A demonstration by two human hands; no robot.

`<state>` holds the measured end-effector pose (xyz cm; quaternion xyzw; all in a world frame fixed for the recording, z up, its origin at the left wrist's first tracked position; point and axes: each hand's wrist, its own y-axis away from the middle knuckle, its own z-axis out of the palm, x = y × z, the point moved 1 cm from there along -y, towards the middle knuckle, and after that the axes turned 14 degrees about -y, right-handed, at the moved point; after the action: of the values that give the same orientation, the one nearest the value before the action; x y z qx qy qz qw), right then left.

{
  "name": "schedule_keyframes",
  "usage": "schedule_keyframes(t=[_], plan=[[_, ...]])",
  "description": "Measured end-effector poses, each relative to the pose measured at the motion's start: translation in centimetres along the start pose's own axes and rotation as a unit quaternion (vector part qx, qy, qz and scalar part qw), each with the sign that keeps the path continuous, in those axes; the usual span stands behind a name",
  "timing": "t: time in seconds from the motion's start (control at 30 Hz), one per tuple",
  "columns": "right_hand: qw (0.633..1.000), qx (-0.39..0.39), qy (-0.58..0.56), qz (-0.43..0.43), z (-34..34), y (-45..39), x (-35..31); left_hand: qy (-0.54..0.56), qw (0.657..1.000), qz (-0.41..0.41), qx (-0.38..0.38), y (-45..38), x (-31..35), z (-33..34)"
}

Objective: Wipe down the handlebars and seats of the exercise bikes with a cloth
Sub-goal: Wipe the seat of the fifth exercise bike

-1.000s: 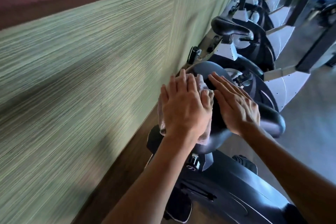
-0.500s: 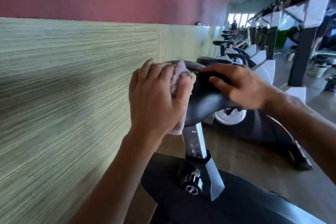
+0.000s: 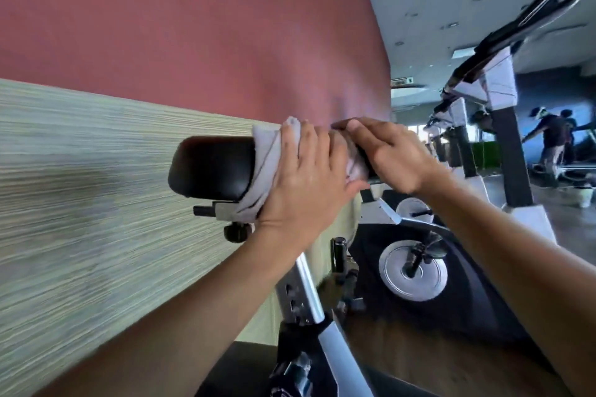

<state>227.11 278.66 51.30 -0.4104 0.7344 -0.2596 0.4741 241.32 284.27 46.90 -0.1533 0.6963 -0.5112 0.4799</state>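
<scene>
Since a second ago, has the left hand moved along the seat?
Cannot tell. The camera swung sharply between pictures. Now the left hand presses the cloth on the seat, its rear end bare.

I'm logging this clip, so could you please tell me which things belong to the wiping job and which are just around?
Job: left hand, cloth, seat, right hand.
Around: seat post, white bucket, people behind.
</scene>
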Motion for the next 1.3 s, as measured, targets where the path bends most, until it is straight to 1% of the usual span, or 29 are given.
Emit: schedule_keyframes(t=[0.07,0.13,0.23,0.33,0.43,0.47,0.53,0.6,0.67,0.8,0.9,0.97,1.03,1.1,1.17,1.23,1.3], plan=[[1.000,0.007,0.010,-0.004,0.0,-0.1,0.3,0.011,0.999,-0.014,0.029,-1.0,1.0,0.2],[0.999,0.014,0.032,-0.018,0.1,-0.2,0.5,-0.014,0.998,-0.002,0.053,-1.0,0.9,0.3],[0.998,0.025,0.052,-0.026,0.2,0.2,0.7,-0.086,0.993,0.060,0.056,0.3,-1.4,0.5],[0.999,0.013,0.040,-0.021,0.2,0.6,0.7,-0.125,0.985,0.097,0.064,2.4,-4.4,1.2],[1.000,0.017,-0.010,-0.012,0.2,0.8,0.7,-0.150,0.983,0.081,0.063,2.7,-4.9,1.1],[0.999,0.019,-0.033,-0.005,0.2,0.8,0.8,-0.144,0.985,0.074,0.059,2.1,-4.3,0.8],[0.998,0.021,-0.061,0.003,0.1,0.8,1.0,-0.097,0.992,0.059,0.052,0.4,-2.2,0.3],[0.998,0.022,-0.061,-0.009,0.0,0.7,1.0,-0.046,0.997,0.034,0.061,-1.0,-0.7,0.2],[0.998,0.025,-0.048,-0.020,-0.1,0.5,1.3,-0.018,0.997,0.028,0.076,-1.7,-0.1,0.4],[0.997,0.051,-0.029,-0.046,0.2,0.8,1.3,-0.017,0.995,0.049,0.081,-0.8,-1.6,0.7],[0.997,0.061,-0.008,-0.039,0.3,1.0,1.2,-0.059,0.993,0.052,0.088,1.1,-3.8,1.2],[0.997,0.065,0.007,-0.035,0.4,1.0,1.1,-0.059,0.990,0.041,0.121,2.6,-5.5,1.5],[0.997,0.067,0.020,-0.027,0.6,1.2,1.0,0.006,0.984,0.035,0.175,3.5,-7.0,1.9],[0.996,0.068,0.040,-0.032,0.8,1.4,0.9,0.093,0.963,0.030,0.252,4.1,-8.5,2.7],[0.995,0.069,0.057,-0.033,0.9,1.5,0.8,0.140,0.937,0.021,0.318,4.5,-9.9,4.1],[0.994,0.067,0.075,-0.031,1.0,1.5,0.6,0.156,0.928,0.019,0.339,4.7,-10.8,5.3],[0.993,0.061,0.099,-0.039,1.1,1.7,0.3,0.174,0.928,0.014,0.330,4.7,-11.0,5.5]])
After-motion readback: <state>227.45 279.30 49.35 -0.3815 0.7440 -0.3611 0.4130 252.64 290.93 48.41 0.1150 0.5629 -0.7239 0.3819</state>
